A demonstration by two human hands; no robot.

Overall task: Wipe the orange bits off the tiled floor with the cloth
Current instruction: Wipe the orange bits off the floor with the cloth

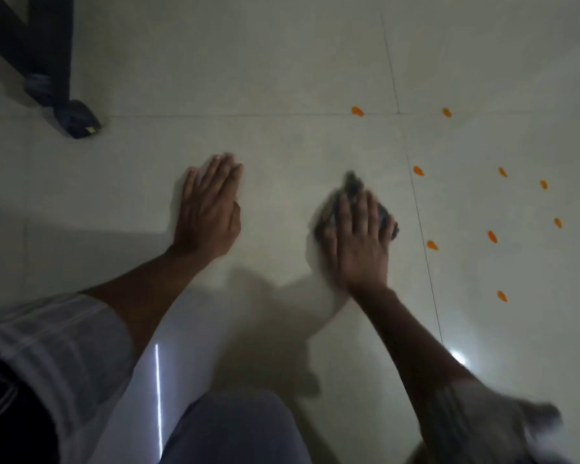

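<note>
My right hand (357,242) lies flat on a dark cloth (350,187) and presses it to the pale tiled floor (282,145); the hand and cloth are blurred. The cloth shows beyond my fingertips and at both sides of the hand. Several orange bits (432,245) lie scattered on the tiles to the right of the cloth, the nearest a short way from its right edge, others farther right and up by the grout lines. My left hand (210,209) rests flat on the floor with fingers straight, left of the cloth, holding nothing.
A dark furniture leg (52,51) with a dark wrapped foot (77,120) stands at the upper left. My knee (235,426) is at the bottom centre. A bright light reflection (457,358) shines on the tile near my right forearm.
</note>
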